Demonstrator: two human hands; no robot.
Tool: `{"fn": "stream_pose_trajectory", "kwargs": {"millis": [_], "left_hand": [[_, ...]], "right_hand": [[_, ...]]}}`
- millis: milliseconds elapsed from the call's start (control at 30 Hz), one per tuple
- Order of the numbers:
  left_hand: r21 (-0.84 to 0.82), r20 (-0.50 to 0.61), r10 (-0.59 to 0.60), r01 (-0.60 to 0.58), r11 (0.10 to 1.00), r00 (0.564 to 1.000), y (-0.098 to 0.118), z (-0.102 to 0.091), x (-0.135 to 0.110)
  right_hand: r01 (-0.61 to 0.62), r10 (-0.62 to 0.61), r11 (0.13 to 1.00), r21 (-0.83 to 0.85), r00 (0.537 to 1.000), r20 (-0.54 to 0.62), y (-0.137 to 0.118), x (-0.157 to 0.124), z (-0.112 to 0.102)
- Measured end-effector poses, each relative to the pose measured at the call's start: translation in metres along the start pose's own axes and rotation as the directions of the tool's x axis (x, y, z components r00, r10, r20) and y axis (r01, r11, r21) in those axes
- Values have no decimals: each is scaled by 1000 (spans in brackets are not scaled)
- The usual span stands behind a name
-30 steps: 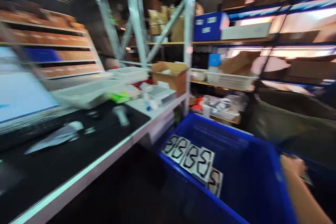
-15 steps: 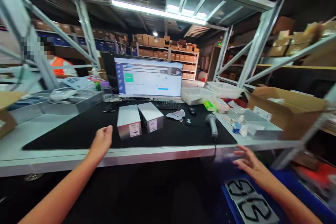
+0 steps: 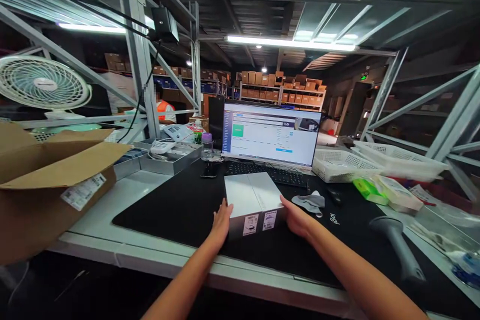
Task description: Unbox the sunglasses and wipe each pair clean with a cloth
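Note:
Two white boxes lie side by side on the black desk mat, touching along their long sides. Each has a printed label on its silvery front end. My left hand presses against the outer side of the left box, its fingers along that side. On the opposite side, my right hand grips the right box, with part of its fingers hidden by the hand and box. Together the hands squeeze the pair between them.
Behind the boxes are a keyboard and a monitor. A grey barcode scanner and a mouse lie to the right, near white baskets. An open carton stands at left, beside grey trays.
My view has turned left. My right hand has come up from below the desk's right side to the boxes. My left hand has reached the left box, and the gap between the boxes has closed.

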State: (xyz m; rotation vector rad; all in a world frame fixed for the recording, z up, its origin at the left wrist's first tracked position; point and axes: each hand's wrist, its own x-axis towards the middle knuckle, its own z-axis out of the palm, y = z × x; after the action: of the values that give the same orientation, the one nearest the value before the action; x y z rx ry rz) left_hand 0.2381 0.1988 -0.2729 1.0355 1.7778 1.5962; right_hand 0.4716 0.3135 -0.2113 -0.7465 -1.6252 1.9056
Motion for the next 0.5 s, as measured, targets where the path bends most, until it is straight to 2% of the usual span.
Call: {"fn": "stream_pose_trajectory", "kwargs": {"millis": [133,233,333,433,500], "left_hand": [[-82,60,118,-113,990,991,-3,-3,-8],[-159,138,212,-189,969,967,6,-5,-19],[-206,237,260,-214,955,936,15,-4,-35],[-211,350,226,-159,965,909,19,1,-57],[-138,374,114,-66,988,920,20,4,-68]], "right_hand": [[19,-19,996,90,1000,3,5,-14,-2],[61,-64,982,177,998,9,-2,-34,-3],[90,-95,961,262,996,5,-11,-59,-4],[110,-109,942,316,994,-22,-15,-89,-12],[119,-106,932,344,993,-57,-16,-110,-22]]}}
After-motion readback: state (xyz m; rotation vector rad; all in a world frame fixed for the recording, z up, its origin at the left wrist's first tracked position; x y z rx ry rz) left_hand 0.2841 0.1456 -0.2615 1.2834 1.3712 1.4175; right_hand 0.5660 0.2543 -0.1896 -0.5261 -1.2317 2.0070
